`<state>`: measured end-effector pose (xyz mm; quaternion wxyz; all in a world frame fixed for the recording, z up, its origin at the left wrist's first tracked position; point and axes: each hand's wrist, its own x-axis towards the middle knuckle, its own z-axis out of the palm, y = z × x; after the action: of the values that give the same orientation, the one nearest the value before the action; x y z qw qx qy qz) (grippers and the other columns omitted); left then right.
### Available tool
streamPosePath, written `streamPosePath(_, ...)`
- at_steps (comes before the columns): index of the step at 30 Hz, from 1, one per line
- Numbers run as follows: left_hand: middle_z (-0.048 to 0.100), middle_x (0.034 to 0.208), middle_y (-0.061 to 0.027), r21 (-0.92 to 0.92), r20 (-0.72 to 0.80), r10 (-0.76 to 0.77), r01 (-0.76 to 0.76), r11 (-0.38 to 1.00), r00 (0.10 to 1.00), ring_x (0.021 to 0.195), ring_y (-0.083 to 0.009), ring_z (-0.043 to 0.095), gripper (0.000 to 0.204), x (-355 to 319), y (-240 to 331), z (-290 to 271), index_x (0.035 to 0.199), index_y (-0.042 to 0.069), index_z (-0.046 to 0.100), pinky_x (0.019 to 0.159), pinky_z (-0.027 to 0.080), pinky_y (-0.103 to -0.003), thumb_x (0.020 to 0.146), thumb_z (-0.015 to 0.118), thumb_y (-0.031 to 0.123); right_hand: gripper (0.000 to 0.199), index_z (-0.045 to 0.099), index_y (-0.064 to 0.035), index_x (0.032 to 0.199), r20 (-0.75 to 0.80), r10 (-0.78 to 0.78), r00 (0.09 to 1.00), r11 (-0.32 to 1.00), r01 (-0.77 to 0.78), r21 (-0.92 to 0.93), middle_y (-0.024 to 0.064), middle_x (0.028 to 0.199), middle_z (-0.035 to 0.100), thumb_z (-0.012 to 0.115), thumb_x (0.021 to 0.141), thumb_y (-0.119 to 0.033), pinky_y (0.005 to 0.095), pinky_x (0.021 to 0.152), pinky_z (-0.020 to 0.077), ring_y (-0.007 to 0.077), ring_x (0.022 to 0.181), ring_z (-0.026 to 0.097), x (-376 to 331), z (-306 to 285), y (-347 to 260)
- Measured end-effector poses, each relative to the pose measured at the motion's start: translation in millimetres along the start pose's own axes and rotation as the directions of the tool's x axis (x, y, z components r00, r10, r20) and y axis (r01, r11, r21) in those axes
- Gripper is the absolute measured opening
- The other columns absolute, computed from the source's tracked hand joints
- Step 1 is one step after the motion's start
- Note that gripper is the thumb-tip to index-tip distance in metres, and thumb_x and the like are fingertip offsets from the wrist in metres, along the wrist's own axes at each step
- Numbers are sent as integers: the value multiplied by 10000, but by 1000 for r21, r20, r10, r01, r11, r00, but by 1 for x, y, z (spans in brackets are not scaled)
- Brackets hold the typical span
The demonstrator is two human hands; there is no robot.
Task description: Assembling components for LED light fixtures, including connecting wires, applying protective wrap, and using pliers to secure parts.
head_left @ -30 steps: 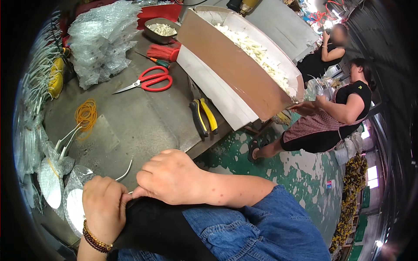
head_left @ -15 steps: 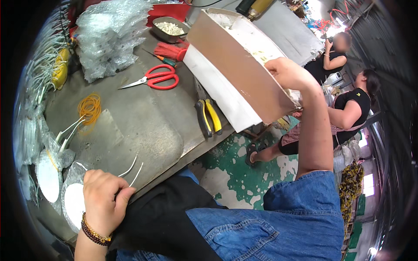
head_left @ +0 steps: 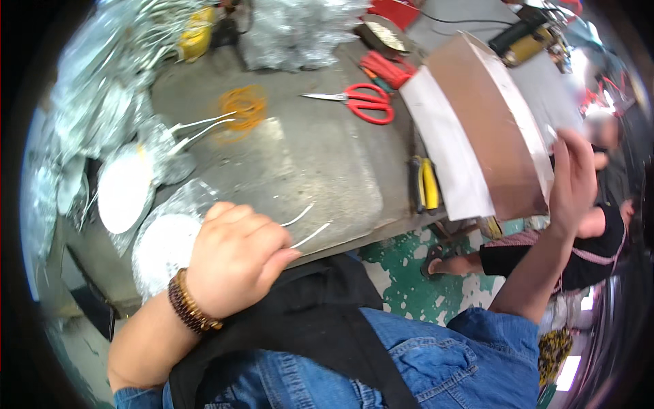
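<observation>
Fetching step, I judge: my right hand [head_left: 575, 178] spreads wide into the box [head_left: 487, 129]; left hand [head_left: 235, 259] pinches white wires [head_left: 306, 226]. Next needs a sure grasp inside

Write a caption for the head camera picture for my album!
Left hand pinches thin white sticks at the grey table edge; right hand reaches into a cardboard box.

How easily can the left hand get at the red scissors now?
Probably yes: the left hand rests at the table's near edge, and the grey tabletop between it and the red scissors lies bare.
</observation>
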<state>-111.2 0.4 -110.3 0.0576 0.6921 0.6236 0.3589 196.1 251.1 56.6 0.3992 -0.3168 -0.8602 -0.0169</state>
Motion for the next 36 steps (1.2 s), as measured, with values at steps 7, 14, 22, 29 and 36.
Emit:
streamPosePath(7,615,718,-32,-39,-28,41,-42,998,999,707,-245,575,135,-3,1,-3,773,119,645,717,416,-372,760,769,173,209,654,7,994,408,-196,892,734,-142,664,119,965,652,690,812,103,314,775,515,249,887,645,-86,111,-95)
streamPosePath(14,605,726,-29,-22,3,46,-46,999,999,709,-243,573,144,-5,0,-3,801,121,649,716,415,-372,763,769,190,210,631,-8,1055,501,-93,860,506,-393,768,81,1094,589,641,869,90,257,815,471,147,952,586,-112,145,-88)
streamPosePath(22,582,719,-29,-25,8,33,-32,999,999,702,-251,561,152,-8,0,-8,818,119,644,708,407,-377,761,765,192,165,676,-13,963,484,-350,802,685,-134,716,88,972,674,697,812,52,325,789,528,246,907,663,-105,148,-118)
streamPosePath(29,437,1445,-208,358,133,-168,111,927,977,1318,-419,440,807,-35,11,-53,1344,49,524,1086,317,-550,654,823,342,239,677,-84,939,372,-618,692,782,497,375,40,937,639,641,709,-140,329,749,492,211,845,616,-100,151,-137)
streamPosePath(36,521,1343,-202,208,68,-211,193,959,975,1282,-380,490,759,-57,-1,-47,1322,5,500,1118,279,-560,678,798,273,153,631,-76,871,358,-609,708,769,416,485,45,862,623,658,723,-103,336,714,499,221,792,623,-111,174,-161)
